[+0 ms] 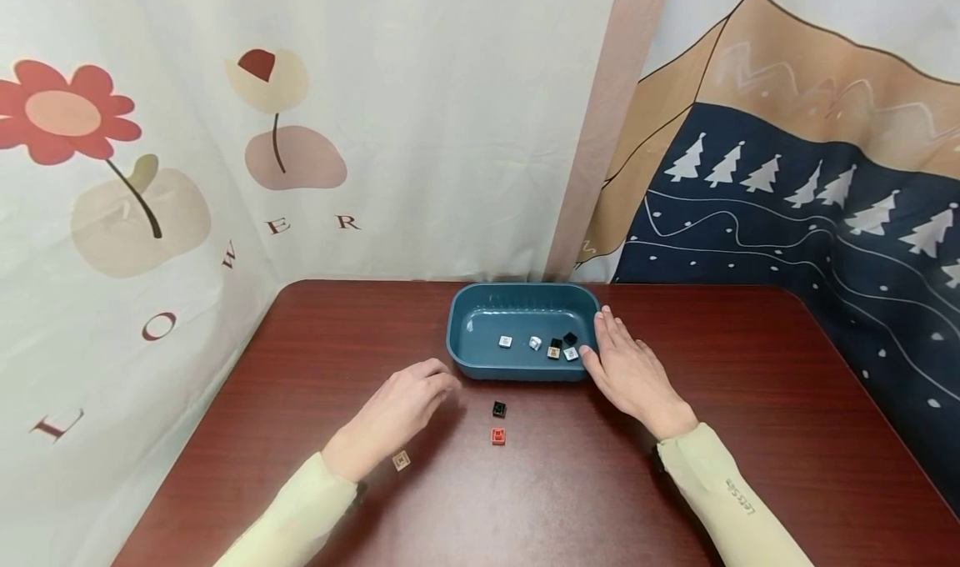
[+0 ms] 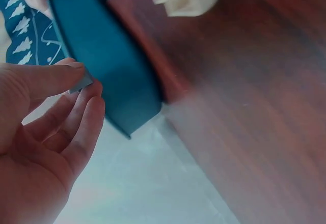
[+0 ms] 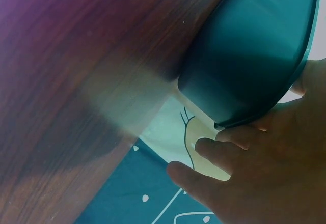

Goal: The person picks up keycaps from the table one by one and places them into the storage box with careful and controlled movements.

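My left hand (image 1: pixel 405 408) is in front of the blue bin's left corner. Its thumb and fingertips pinch a small grey keycap (image 2: pixel 81 83), seen in the left wrist view; the hand hides it in the head view. My right hand (image 1: pixel 633 375) rests against the right end of the bin (image 1: pixel 517 373), fingers straight and spread, thumb at the rim. Inside lie several keycaps, among them a white keycap (image 1: pixel 506 342) and a tan keycap (image 1: pixel 553 353). In front of the bin are a black keycap (image 1: pixel 499 409) and a red keycap (image 1: pixel 498 436).
Beside my left wrist lies another tan keycap (image 1: pixel 401 460), also large in the left wrist view. The brown wooden table (image 1: pixel 570 492) ends just behind the bin. A printed curtain (image 1: pixel 450 133) hangs along the back edge.
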Action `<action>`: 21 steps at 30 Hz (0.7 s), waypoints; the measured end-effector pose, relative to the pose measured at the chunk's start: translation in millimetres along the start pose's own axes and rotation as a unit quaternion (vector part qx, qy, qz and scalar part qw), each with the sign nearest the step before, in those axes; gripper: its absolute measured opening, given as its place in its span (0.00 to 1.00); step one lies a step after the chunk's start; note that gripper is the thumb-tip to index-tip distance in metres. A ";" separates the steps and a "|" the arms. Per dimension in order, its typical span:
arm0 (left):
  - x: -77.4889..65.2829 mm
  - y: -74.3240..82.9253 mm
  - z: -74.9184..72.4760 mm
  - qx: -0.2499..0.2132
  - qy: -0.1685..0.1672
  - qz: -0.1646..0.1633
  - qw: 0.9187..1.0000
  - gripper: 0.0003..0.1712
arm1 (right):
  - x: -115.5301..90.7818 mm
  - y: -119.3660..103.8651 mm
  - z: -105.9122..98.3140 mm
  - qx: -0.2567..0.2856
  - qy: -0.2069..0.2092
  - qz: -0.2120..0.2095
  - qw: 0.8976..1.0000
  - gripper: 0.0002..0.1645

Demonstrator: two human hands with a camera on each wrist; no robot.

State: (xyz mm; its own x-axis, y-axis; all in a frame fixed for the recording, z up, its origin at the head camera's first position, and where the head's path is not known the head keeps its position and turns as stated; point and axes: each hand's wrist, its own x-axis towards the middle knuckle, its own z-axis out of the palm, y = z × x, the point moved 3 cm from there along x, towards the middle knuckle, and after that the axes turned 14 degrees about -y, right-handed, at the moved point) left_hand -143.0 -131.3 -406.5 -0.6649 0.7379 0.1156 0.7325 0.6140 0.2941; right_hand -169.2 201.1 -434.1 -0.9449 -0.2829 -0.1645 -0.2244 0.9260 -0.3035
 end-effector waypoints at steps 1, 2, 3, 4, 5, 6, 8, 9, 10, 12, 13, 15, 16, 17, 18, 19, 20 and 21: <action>1.4 1.2 -2.3 0.001 0.006 0.000 1.000 0.11 | -0.1 0.1 -0.1 0.000 0.000 0.000 1.000 0.43; 3.0 2.4 -4.7 0.002 0.014 0.002 1.000 0.11 | -0.2 0.3 -0.2 0.001 0.000 0.000 1.000 0.43; 4.6 3.6 -7.1 0.003 0.021 0.004 1.000 0.11 | -0.2 0.4 -0.3 0.001 0.000 0.000 1.000 0.43; 6.1 4.7 -9.1 0.004 0.027 0.006 1.000 0.12 | -0.4 0.6 -0.3 0.001 0.001 0.000 1.000 0.43; 7.7 6.0 -11.0 0.004 0.032 0.009 0.999 0.12 | -0.5 0.7 -0.2 0.001 0.001 0.000 1.000 0.43; 9.3 6.8 -12.5 0.001 0.036 0.012 0.999 0.13 | -0.5 0.9 -0.1 0.000 0.001 0.000 1.000 0.43; 13.2 9.0 -14.9 -0.002 0.038 0.014 0.999 0.14 | -0.3 1.4 0.4 0.000 0.003 0.000 1.000 0.43; 15.3 9.9 -16.0 -0.003 0.037 0.016 0.999 0.14 | -0.3 1.6 0.7 0.000 0.003 0.000 1.000 0.43; 17.7 10.5 -16.4 -0.003 0.037 0.018 0.999 0.14 | -0.3 1.8 1.1 0.001 0.004 0.001 1.000 0.43; 22.7 11.4 -17.0 -0.003 0.037 0.026 0.999 0.14 | 0.0 2.3 2.0 0.001 0.004 0.002 1.000 0.43; 25.6 12.2 -17.6 -0.002 0.035 0.029 0.999 0.14 | 0.0 2.4 2.3 0.002 0.005 0.001 1.000 0.43; 31.0 12.3 -18.0 0.000 0.037 0.038 0.999 0.15 | -0.4 2.3 2.6 0.004 0.003 0.003 1.000 0.44; 33.7 12.1 -18.1 0.001 0.038 0.040 0.998 0.15 | -0.3 2.4 2.8 0.004 0.002 0.004 1.000 0.44; 36.2 12.1 -18.3 0.000 0.038 0.041 0.998 0.15 | -0.4 2.3 2.7 0.005 0.002 0.003 1.000 0.44; 38.7 12.0 -18.5 0.000 0.038 0.040 0.998 0.15 | -0.3 2.3 2.7 0.005 0.002 0.003 1.000 0.44; 41.1 11.8 -18.4 -0.001 0.038 0.038 0.999 0.15 | -0.1 2.3 2.7 0.005 0.002 0.002 1.000 0.44; 43.3 11.4 -18.0 -0.002 0.039 0.037 0.999 0.15 | -0.1 2.2 2.6 0.006 0.002 0.002 1.000 0.44; 45.4 10.9 -17.5 -0.003 0.038 0.034 0.999 0.15 | 0.0 2.2 2.6 0.006 0.002 0.002 1.000 0.44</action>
State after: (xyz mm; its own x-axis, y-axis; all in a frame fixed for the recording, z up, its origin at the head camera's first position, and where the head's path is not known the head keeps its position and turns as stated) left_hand -167.7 -96.0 -381.4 -0.6232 0.7540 0.2074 0.7754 0.5612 0.2896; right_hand -169.1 202.5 -437.2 -0.9466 -0.2781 -0.1628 -0.2173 0.9239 -0.3148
